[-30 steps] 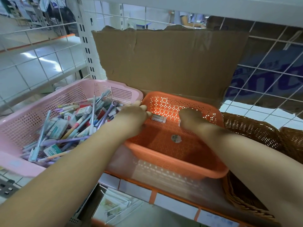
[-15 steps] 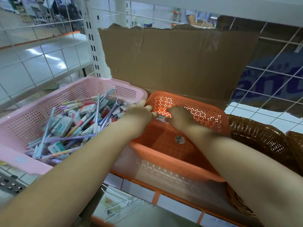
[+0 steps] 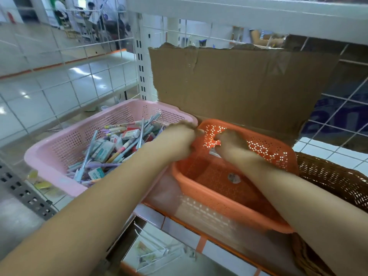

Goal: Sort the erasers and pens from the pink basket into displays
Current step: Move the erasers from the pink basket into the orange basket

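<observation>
The pink basket on the left is full of mixed pens and boxed erasers. Beside it on the right sits an orange basket, nearly bare. My left hand sits where the two rims meet, its fingers curled over the orange basket's far left corner. My right hand is inside the orange basket at that same corner, fingers bent down. A small white eraser shows just under it; blur hides whether the fingers hold it.
A torn cardboard sheet stands behind the orange basket against the wire shelf back. A brown wicker basket stands to the right. A round sticker lies on the orange basket's floor. A white shelf board runs overhead.
My right hand has slid left along the orange basket's back wall to the eraser near the corner. My left hand has stayed at the rim. The view has shifted slightly.
</observation>
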